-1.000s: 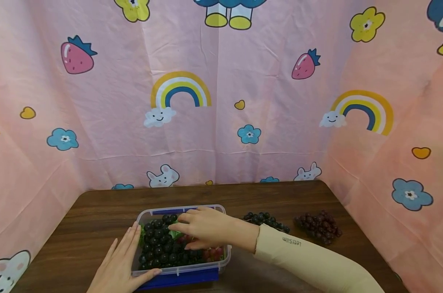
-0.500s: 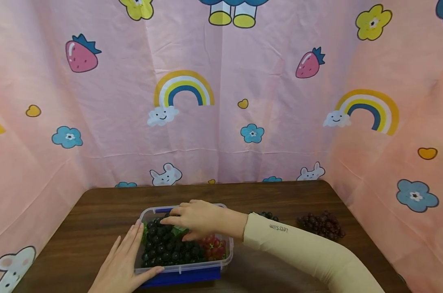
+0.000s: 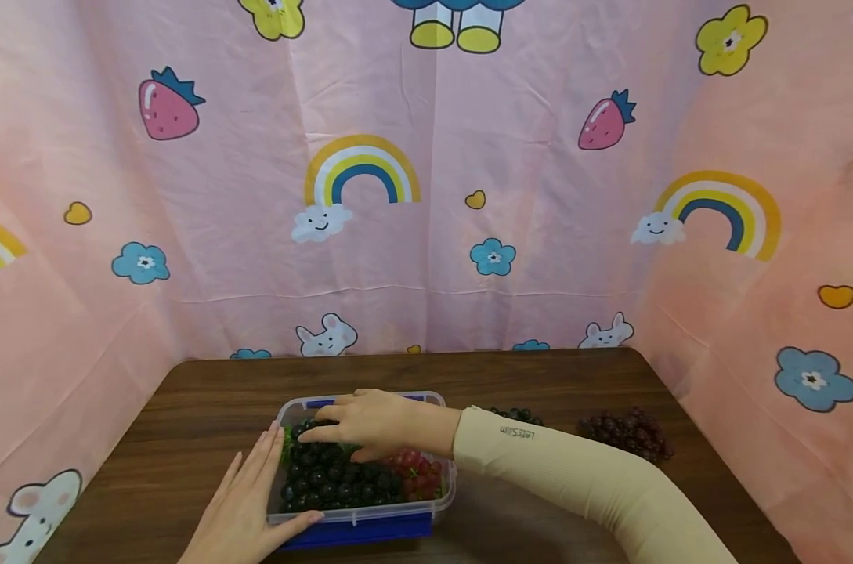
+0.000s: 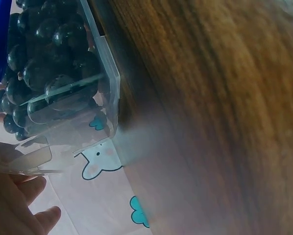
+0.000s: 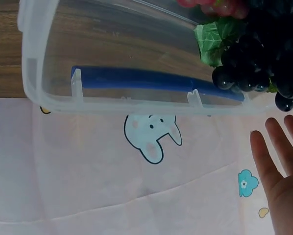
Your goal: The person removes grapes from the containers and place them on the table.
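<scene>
A clear plastic box (image 3: 363, 513) with blue latches stands at the table's front. Inside lie dark grapes (image 3: 327, 478), with red grapes (image 3: 417, 474) in its right part and a green leaf (image 5: 210, 44) among them. My left hand (image 3: 243, 501) rests along the box's left side, fingers straight, thumb on the front rim. Over the back left of the dark grapes is my right hand (image 3: 373, 423). In the right wrist view its fingers (image 5: 265, 159) are straight and spread, holding nothing; whether they touch the grapes I cannot tell. My right forearm hides part of the box's right side.
On the brown wooden table (image 3: 215, 399), another bunch of black grapes (image 3: 518, 415) lies behind my right sleeve, partly hidden. A dark reddish bunch of grapes (image 3: 630, 435) lies farther right. A pink patterned cloth (image 3: 426, 258) encloses the table's back and sides.
My right hand has shifted left over the dark grapes, and more of the red grapes shows. The left hand keeps its place on the box. The whole view has drifted slightly.
</scene>
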`<control>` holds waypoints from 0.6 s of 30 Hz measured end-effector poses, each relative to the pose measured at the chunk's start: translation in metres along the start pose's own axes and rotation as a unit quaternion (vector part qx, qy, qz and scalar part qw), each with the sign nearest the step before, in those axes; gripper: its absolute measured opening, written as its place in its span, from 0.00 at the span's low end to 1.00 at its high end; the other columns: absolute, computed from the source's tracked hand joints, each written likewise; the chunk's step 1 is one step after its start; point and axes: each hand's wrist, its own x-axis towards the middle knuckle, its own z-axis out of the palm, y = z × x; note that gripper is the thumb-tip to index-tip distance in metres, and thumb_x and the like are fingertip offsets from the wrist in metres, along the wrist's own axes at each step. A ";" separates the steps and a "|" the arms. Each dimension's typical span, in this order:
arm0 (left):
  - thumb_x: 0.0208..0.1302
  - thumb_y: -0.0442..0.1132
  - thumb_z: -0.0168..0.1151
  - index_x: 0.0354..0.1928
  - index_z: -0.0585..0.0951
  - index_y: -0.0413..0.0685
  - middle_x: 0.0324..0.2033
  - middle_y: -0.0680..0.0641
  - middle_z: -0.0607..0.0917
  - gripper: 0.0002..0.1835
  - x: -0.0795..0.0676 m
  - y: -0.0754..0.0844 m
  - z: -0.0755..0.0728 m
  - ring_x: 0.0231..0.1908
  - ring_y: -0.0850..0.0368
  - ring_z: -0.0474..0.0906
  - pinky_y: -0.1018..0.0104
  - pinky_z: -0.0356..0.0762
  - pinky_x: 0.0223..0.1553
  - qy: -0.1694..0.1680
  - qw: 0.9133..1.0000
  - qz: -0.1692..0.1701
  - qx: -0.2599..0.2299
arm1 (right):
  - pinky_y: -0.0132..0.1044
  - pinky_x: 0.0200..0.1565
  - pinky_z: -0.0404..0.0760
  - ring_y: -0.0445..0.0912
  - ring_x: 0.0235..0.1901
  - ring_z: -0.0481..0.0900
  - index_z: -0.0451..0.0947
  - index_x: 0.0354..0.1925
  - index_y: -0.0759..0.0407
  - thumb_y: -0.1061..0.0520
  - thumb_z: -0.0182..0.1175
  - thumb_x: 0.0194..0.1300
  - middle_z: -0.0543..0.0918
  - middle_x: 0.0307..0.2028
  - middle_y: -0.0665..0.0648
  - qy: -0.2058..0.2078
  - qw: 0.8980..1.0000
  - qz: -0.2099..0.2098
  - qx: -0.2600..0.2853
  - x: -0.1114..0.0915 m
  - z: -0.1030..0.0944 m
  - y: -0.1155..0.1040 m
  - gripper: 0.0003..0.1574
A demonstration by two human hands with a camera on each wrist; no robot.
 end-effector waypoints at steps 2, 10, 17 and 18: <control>0.56 0.78 0.68 0.82 0.55 0.34 0.82 0.32 0.55 0.68 0.000 0.001 0.001 0.77 0.27 0.57 0.24 0.53 0.74 0.005 1.000 0.002 0.002 | 0.37 0.71 0.76 0.42 0.74 0.69 0.52 0.85 0.38 0.37 0.67 0.72 0.64 0.79 0.49 -0.002 1.000 -0.006 0.002 0.002 0.002 0.000 0.54; 0.55 0.78 0.67 0.83 0.54 0.35 0.82 0.32 0.55 0.69 0.000 0.002 0.002 0.77 0.27 0.58 0.25 0.52 0.75 0.007 1.000 -0.005 0.007 | 0.40 0.74 0.72 0.44 0.79 0.62 0.50 0.85 0.38 0.39 0.68 0.72 0.60 0.82 0.50 -0.004 1.000 -0.021 0.001 0.013 0.006 0.001 0.55; 0.57 0.78 0.67 0.84 0.51 0.37 0.82 0.33 0.54 0.69 -0.001 0.004 0.003 0.78 0.27 0.56 0.28 0.45 0.78 0.001 1.000 -0.012 -0.005 | 0.40 0.77 0.68 0.45 0.80 0.60 0.50 0.85 0.37 0.41 0.69 0.72 0.58 0.83 0.51 -0.011 0.999 -0.034 -0.010 0.022 0.009 0.000 0.55; 0.57 0.78 0.67 0.84 0.51 0.37 0.83 0.33 0.54 0.69 -0.001 0.004 0.003 0.78 0.27 0.56 0.29 0.43 0.79 0.001 1.000 -0.013 -0.007 | 0.40 0.77 0.68 0.45 0.80 0.60 0.50 0.85 0.37 0.41 0.69 0.71 0.58 0.83 0.51 -0.011 0.999 -0.034 -0.010 0.023 0.009 -0.001 0.56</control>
